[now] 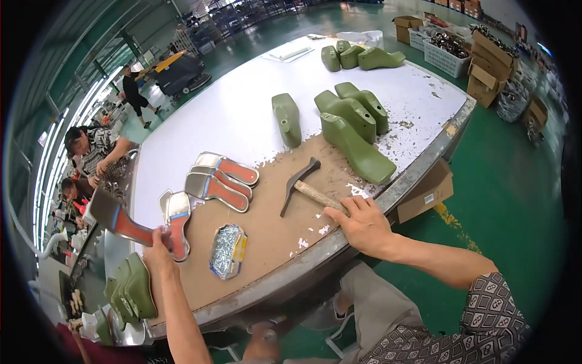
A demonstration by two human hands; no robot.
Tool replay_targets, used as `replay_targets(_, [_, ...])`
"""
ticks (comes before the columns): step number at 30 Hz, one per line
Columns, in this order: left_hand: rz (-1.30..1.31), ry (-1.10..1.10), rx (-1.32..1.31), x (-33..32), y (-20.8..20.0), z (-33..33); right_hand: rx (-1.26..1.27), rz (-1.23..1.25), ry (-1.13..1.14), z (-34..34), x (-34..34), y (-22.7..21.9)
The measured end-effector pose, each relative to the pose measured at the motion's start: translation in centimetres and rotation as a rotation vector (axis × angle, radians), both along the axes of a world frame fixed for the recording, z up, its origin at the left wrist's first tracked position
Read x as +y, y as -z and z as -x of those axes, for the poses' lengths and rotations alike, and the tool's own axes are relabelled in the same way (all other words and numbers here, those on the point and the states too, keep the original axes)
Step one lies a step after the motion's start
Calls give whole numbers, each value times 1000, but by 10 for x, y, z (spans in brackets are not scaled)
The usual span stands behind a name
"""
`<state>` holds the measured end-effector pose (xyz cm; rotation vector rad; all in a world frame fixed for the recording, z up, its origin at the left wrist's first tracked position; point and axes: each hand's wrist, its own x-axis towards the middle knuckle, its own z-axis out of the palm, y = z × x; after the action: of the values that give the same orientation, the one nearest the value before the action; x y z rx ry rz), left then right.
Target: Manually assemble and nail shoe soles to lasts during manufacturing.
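Note:
My left hand (pixel 159 253) is closed on a shoe insole (pixel 130 229), dark grey at the front and red toward the heel, raised at the table's left side. Another insole (pixel 177 223), with a pale front and blue stripe, lies beside those fingers. My right hand (pixel 367 229) wraps the end of the wooden handle of a hammer (pixel 318 195), whose dark curved head rests on the brown board (pixel 273 242). Between the hands sits an open box of nails (pixel 227 252). Several more red-heeled insoles (pixel 221 182) are piled beyond it.
Green shoe lasts stand on the white table (pixel 200 121): a group (pixel 357 124) at right, more (pixel 357 57) at the far end, others (pixel 133 288) at near left. A metal edge borders the table. Cartons (pixel 427 191) sit beyond it. Other people (pixel 97 145) work at left.

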<state>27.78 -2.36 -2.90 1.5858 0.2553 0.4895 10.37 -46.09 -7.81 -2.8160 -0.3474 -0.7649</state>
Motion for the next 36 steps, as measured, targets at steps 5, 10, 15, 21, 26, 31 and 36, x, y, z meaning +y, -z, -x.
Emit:
replay_targets(5, [382, 137, 62, -6, -11, 15, 36, -32, -2, 1, -3, 5])
replay_targets(10, [170, -38, -361, -26, -63, 74, -322, -303, 132, -46, -35, -19])
replay_targets(15, [206, 32, -214, -15, -79, 150, 236, -105, 471, -106, -64, -33])
replay_targets(21, [484, 367, -27, -83, -24, 242, 253, -523, 269, -127, -98, -45])
replay_targets(26, [658, 586, 7, -93, -14, 251, 285, -978, -245, -72, -103, -31])
replay_targets(31, [1009, 824, 250, -111, 4, 247, 366, -278, -643, 36, 40, -116])
replay_targets(36, [926, 1178, 446, -109, 12, 282, 129, 273, -1149, 54, 147, -151])
